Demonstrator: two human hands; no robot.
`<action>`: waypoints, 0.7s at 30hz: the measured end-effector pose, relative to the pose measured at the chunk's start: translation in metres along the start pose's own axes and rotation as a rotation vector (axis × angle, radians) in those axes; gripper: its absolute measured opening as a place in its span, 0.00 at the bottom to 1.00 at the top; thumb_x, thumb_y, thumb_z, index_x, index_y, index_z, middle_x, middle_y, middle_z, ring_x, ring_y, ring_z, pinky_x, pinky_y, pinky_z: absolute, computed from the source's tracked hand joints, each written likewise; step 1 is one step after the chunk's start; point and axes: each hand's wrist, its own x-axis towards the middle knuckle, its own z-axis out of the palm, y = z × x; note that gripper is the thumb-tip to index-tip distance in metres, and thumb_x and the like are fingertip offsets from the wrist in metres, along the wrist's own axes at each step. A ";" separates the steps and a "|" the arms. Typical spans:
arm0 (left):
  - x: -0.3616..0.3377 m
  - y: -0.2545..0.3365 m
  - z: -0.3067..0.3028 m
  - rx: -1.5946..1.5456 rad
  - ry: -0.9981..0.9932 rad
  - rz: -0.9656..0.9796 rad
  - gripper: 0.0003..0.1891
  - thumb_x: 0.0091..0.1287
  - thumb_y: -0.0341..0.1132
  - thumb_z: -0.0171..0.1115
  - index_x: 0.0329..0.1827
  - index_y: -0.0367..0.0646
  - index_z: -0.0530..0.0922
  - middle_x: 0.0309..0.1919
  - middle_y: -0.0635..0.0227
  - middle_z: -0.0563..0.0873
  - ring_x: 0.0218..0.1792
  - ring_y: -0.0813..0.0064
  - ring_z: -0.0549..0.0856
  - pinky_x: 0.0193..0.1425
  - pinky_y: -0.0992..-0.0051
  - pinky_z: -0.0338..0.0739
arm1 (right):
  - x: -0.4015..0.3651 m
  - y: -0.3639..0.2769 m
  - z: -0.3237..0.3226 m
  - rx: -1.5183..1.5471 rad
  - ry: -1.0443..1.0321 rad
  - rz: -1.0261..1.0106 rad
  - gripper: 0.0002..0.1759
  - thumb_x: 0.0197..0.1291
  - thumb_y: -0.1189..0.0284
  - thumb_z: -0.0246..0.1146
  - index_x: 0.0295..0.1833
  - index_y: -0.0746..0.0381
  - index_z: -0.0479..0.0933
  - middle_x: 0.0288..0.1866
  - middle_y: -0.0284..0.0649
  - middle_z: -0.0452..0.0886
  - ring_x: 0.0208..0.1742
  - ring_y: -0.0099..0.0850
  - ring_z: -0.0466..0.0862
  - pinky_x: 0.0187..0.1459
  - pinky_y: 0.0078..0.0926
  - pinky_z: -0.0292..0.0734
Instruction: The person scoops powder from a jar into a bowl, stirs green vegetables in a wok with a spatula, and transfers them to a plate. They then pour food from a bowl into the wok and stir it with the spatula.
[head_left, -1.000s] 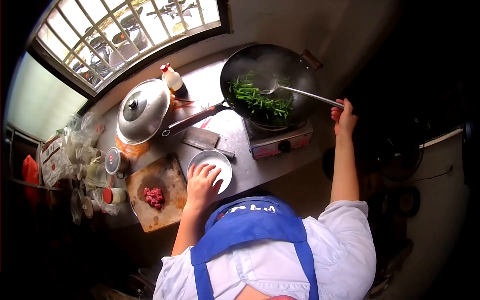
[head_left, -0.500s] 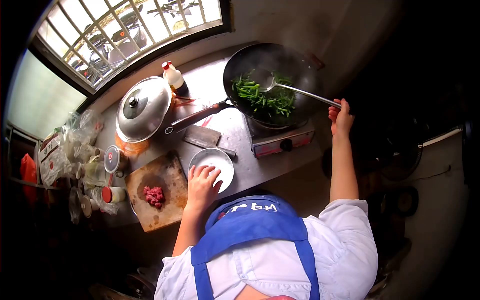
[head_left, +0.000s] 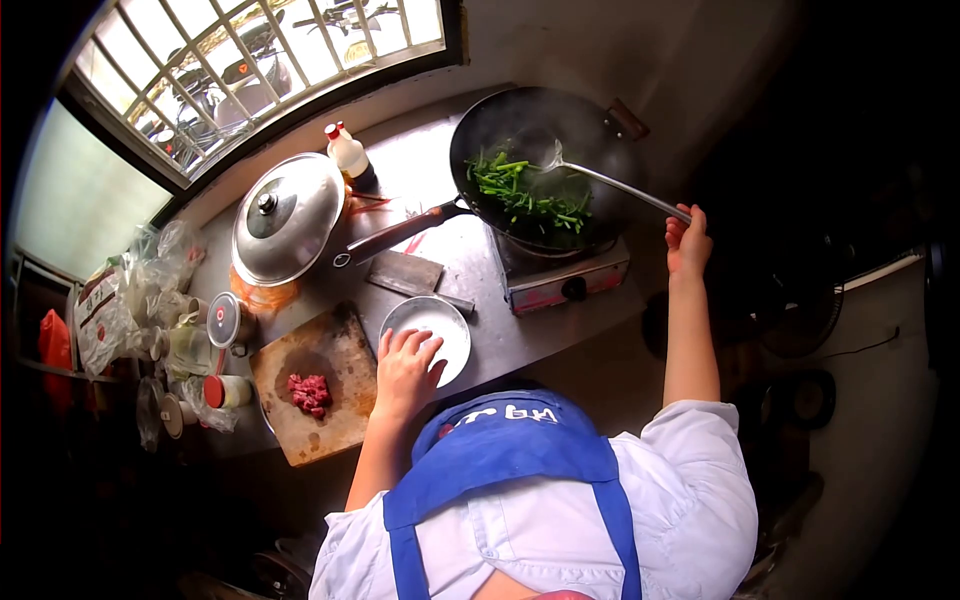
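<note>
My right hand point(head_left: 688, 240) is closed round the handle end of a long metal spatula point(head_left: 612, 184). Its head is in a black wok point(head_left: 610, 150), beside chopped green vegetables point(head_left: 540, 208). Light steam hangs over the wok, which sits on a gas stove point(head_left: 570, 283). A white plate point(head_left: 452, 345) lies on the counter, and my left hand point(head_left: 405, 372) rests over its left edge with fingers apart. Just behind the plate is a cleaver point(head_left: 405, 272). Left of that hand, pieces of red meat point(head_left: 310, 395) lie on a wooden cutting board point(head_left: 345, 350).
A domed metal lid point(head_left: 300, 215) stands at the back left, near a red-capped bottle point(head_left: 346, 152). Jars and plastic bags point(head_left: 170, 265) crowd the counter's left end. The wok's long handle point(head_left: 400, 232) juts left over the counter point(head_left: 480, 260).
My right hand has moved slightly right and down, and the spatula head has shifted a little right and up in the wok. My left hand stays almost still at the plate.
</note>
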 end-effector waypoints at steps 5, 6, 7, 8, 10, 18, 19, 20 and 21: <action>-0.006 -0.004 0.004 0.020 -0.030 -0.014 0.17 0.54 0.38 0.73 0.49 0.51 0.84 0.53 0.68 0.85 0.59 0.64 0.80 0.71 0.50 0.64 | -0.003 0.001 0.004 -0.078 -0.035 -0.012 0.17 0.70 0.59 0.60 0.42 0.63 0.83 0.24 0.35 0.83 0.21 0.19 0.80 0.23 0.13 0.75; -0.007 -0.004 0.004 0.021 -0.029 -0.014 0.17 0.54 0.38 0.73 0.49 0.51 0.84 0.53 0.68 0.85 0.59 0.64 0.80 0.71 0.50 0.64 | -0.002 0.002 0.004 -0.066 -0.034 -0.011 0.17 0.70 0.58 0.60 0.41 0.62 0.82 0.24 0.35 0.83 0.21 0.19 0.80 0.23 0.13 0.74; -0.008 -0.004 0.004 0.016 -0.026 -0.023 0.18 0.54 0.38 0.73 0.49 0.51 0.84 0.53 0.68 0.85 0.59 0.64 0.80 0.71 0.49 0.64 | 0.000 0.002 0.003 -0.052 -0.033 -0.010 0.18 0.70 0.58 0.60 0.41 0.62 0.82 0.24 0.34 0.83 0.21 0.19 0.80 0.22 0.12 0.74; -0.009 -0.005 0.004 0.012 -0.025 -0.031 0.18 0.54 0.38 0.73 0.49 0.51 0.84 0.53 0.68 0.85 0.59 0.64 0.80 0.71 0.49 0.63 | 0.001 0.001 0.003 -0.049 -0.032 -0.009 0.18 0.70 0.58 0.60 0.41 0.62 0.82 0.24 0.34 0.83 0.21 0.19 0.80 0.22 0.12 0.74; -0.009 -0.005 0.002 0.009 -0.018 -0.025 0.18 0.54 0.38 0.73 0.49 0.50 0.84 0.52 0.67 0.85 0.59 0.63 0.80 0.70 0.50 0.65 | 0.005 -0.006 0.001 -0.010 0.013 0.021 0.18 0.70 0.57 0.60 0.41 0.62 0.82 0.24 0.33 0.83 0.21 0.18 0.80 0.22 0.12 0.74; 0.007 0.019 -0.010 -0.896 0.075 -0.267 0.17 0.64 0.32 0.68 0.56 0.38 0.82 0.51 0.59 0.86 0.54 0.63 0.84 0.61 0.65 0.76 | -0.006 -0.082 -0.006 0.002 -0.096 -0.096 0.22 0.68 0.51 0.62 0.38 0.61 0.81 0.18 0.31 0.76 0.15 0.17 0.71 0.16 0.12 0.63; 0.010 0.022 -0.008 -0.897 0.075 -0.260 0.17 0.64 0.32 0.68 0.56 0.38 0.82 0.51 0.59 0.86 0.54 0.63 0.84 0.61 0.65 0.76 | -0.014 -0.096 -0.005 0.015 -0.115 -0.114 0.23 0.68 0.50 0.62 0.37 0.61 0.80 0.18 0.31 0.75 0.14 0.16 0.69 0.15 0.12 0.60; 0.012 0.025 -0.007 -1.208 0.043 -0.372 0.17 0.68 0.33 0.65 0.59 0.38 0.80 0.52 0.60 0.85 0.54 0.66 0.83 0.61 0.66 0.77 | -0.024 -0.111 -0.006 0.028 -0.133 -0.130 0.24 0.68 0.49 0.62 0.36 0.61 0.80 0.17 0.30 0.74 0.13 0.15 0.68 0.14 0.11 0.58; 0.015 0.025 -0.005 -1.518 0.007 -0.483 0.18 0.71 0.33 0.62 0.61 0.37 0.78 0.53 0.60 0.85 0.54 0.69 0.83 0.62 0.67 0.77 | -0.036 -0.125 -0.005 0.026 -0.142 -0.135 0.25 0.68 0.48 0.62 0.36 0.60 0.79 0.17 0.29 0.73 0.12 0.14 0.65 0.12 0.10 0.55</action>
